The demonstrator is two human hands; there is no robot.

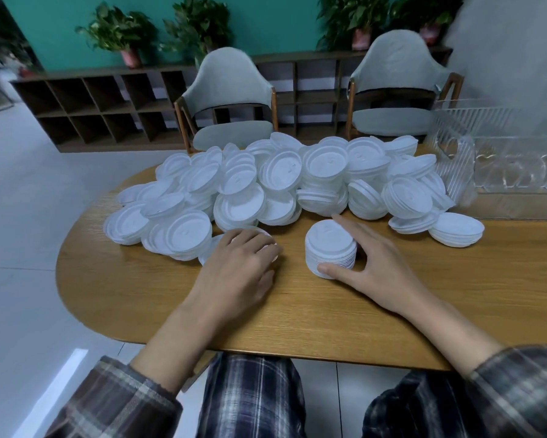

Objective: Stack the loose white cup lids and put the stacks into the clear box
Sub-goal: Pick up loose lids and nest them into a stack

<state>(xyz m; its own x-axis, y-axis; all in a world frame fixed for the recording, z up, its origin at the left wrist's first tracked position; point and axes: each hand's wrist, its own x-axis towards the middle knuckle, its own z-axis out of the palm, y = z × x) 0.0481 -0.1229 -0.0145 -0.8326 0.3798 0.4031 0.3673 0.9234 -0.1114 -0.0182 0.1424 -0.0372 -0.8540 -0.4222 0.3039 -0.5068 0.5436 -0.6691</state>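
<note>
1. Two hands work on an oval wooden worktop (pixel 329 314): the left hand (pixel 243 263) curls its fingers over a white lid (pixel 263 232), while the right hand (pixel 371 257) grips a neat stack of lids (pixel 329 245) between thumb and forefinger.
2. Just beyond both hands, a heap of loose lids (pixel 281 181) sprawls across the worktop.
3. Beyond and to the right of the right hand, the clear box (pixel 503 159) stands at the heap's end.
4. Past the heap stand grey chairs (pixel 231 90), with a low dark shelf (pixel 107 112), potted plants (pixel 120 33) and a teal wall (pixel 265 23) behind them.
5. Pale floor tiles (pixel 12 216) lie left of the left hand.
</note>
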